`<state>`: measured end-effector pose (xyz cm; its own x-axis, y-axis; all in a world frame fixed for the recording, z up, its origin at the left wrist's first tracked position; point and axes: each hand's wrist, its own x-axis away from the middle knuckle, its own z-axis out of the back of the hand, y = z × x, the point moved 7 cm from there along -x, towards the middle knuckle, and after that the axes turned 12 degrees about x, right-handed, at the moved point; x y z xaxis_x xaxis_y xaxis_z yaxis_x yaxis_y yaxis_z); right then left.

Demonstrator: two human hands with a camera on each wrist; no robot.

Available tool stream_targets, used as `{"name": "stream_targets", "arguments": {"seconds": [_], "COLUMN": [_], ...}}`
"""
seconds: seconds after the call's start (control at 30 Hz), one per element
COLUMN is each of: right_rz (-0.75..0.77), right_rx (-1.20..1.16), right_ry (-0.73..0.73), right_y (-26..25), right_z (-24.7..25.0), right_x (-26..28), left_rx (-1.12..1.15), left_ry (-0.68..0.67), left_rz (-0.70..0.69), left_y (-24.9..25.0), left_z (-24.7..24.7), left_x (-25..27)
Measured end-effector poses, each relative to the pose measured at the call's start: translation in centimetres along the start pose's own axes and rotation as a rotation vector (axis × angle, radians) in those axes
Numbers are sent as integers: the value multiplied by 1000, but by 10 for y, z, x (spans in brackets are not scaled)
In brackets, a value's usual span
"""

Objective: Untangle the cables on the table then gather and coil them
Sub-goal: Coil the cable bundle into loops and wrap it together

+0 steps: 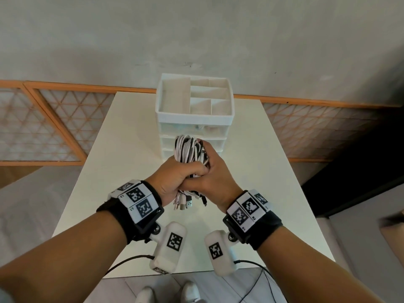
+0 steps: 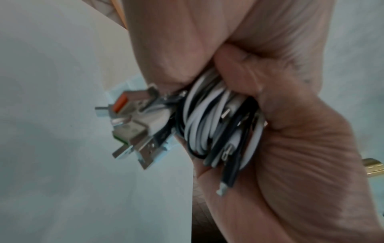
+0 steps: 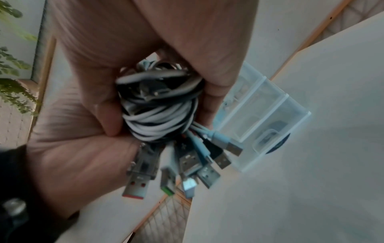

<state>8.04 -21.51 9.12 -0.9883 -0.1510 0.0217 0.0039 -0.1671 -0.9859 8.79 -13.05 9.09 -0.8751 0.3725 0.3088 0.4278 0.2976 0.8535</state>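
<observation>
White and black charging cables (image 1: 189, 151) sit in one coiled bundle that we hold between both hands, raised above the white table (image 1: 122, 149) just in front of the drawer organizer (image 1: 194, 112). Our left hand (image 1: 175, 176) has its fingers curled tight around the lower half of the coil, and our right hand (image 1: 215, 171) wraps over the upper side, fingers closed on the same loops. In the right wrist view the loops (image 3: 160, 113) lie packed between thumb and fingers, while the USB plugs (image 3: 182, 164) hang loose below the grip. The left wrist view shows the same plugs (image 2: 133, 128) fanned out past the palm.

We judge the gathering mostly done, and the risk now lies in the release. The coil is held only by our squeeze; nothing ties it that we can see. If either hand loosens early, the springy loops may fan open and cross over each other again. The dangling plugs could snag one another, or catch the organizer's rim, if we swing the bundle forward. Setting it down plug-end first could tip the coil and spill it across the table.
</observation>
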Motion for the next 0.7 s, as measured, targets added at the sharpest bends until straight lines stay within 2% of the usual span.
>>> {"name": "stream_targets", "arguments": {"seconds": [0.1,0.2,0.27,0.37,0.5,0.7], "right_rz": [-6,-46,-74,-91,-139,-124], "right_rx": [60,248,345,355,162,321], "right_ry": [39,46,28,-27,-69,41], "right_y": [14,23,24,23,21,28], "right_z": [6,5,1,-8,-17,-28], "right_x": [-4,-10,-15,-26,-39,-60], "left_rx": [-33,-149,-112,-4,81,64], "left_ry": [17,135,169,157,87,49], "left_rz": [39,78,99,93,116,202], "left_y": [-6,-10,-10,-4,-1,-4], "left_z": [1,18,30,45,64,85], "left_x": [-3,-8,-9,-10,-19,-35]}}
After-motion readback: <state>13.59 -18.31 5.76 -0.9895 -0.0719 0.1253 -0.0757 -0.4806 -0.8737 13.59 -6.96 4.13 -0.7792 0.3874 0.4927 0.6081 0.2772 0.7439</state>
